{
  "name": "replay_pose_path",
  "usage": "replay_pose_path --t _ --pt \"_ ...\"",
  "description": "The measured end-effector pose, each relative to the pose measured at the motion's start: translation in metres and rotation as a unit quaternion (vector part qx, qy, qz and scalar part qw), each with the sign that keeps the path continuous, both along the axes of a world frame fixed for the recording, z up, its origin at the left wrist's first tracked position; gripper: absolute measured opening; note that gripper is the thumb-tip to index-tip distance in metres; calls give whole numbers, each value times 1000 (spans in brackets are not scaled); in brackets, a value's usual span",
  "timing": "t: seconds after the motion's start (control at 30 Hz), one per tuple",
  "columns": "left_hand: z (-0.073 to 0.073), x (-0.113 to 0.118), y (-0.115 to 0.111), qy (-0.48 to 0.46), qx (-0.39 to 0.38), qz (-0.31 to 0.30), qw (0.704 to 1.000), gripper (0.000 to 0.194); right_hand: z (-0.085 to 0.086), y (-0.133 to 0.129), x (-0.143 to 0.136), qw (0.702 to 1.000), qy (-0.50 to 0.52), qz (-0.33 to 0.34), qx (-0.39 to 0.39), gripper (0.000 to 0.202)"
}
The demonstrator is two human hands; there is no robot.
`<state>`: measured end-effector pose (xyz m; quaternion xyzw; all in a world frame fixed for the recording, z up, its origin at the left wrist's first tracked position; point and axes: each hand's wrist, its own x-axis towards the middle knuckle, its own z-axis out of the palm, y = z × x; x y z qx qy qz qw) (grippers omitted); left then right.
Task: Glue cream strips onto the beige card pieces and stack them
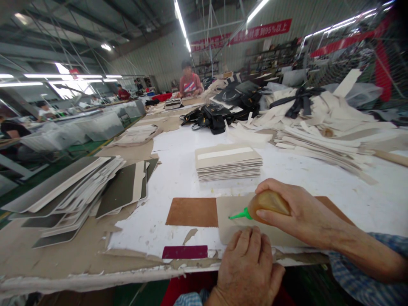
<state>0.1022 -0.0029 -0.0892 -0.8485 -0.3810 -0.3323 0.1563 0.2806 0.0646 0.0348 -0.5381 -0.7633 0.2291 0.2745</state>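
Note:
My right hand [296, 208] is wrapped round an amber squeeze bottle [269, 204], tilted so that its green nozzle [240, 214] points left, over or on a beige panel [225, 208]. My left hand [247, 263] lies on the near edge of that panel, fingers extended and pointing away from me. Left of the panel, against its edge, is a brown rectangular piece [193, 212]. Another brown piece [334, 208] shows partly behind my right wrist. A small maroon strip [185, 252] lies near the table's front edge.
Beyond the panel sits a stack of beige pieces [228, 163]. Dark and cream panels [73, 187] are piled at the left. Black bags [216, 112] and a heap of cream strips [334, 123] lie farther back. A person in red [190, 83] is at the table's far end.

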Motion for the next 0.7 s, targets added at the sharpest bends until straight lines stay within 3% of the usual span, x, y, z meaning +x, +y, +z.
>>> replay_pose_path --t 0.17,0.3,0.37,0.43,0.53,0.6,0.7 --pt "2 0 0 -6 7 3 1000 46 0 -10 5 999 41 2 -20 23" --pt "2 0 0 -1 7 8 1000 47 -28 -18 34 983 150 -87 -58 39" --pt "1 1 0 -1 12 11 1000 47 -48 -21 56 943 276 -164 -88 53" --pt "-2 1 2 -9 23 11 1000 47 -62 -25 81 867 416 -254 -105 51" --pt "-8 0 6 -30 41 7 999 49 -68 -35 120 743 560 -358 -74 32" --pt "-15 -2 11 -34 54 1 998 47 -65 -42 147 723 591 -355 -40 23" --pt "-33 -7 24 -33 85 -12 996 40 -62 -48 187 761 548 -346 29 24"
